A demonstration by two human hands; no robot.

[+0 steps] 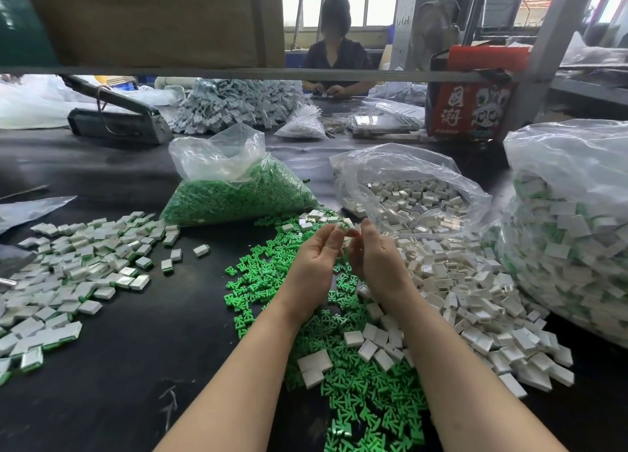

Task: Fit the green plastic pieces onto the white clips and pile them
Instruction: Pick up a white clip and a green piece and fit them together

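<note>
Hands meet above the table's middle: the left hand (314, 258) and right hand (375, 258) both pinch 1 white clip (345, 226) between their fingertips, raised over the loose green pieces (356, 394). White clips (475, 288) spread toward the right edge; the finished pile (68, 275) lies by the left edge. Bare table (163, 332) lies between that pile and the green pieces.

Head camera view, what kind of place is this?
Likely a small assembly workshop: loose green pieces and white clips heaped on a black table, bulk plastic bags, and another person working opposite.
</note>
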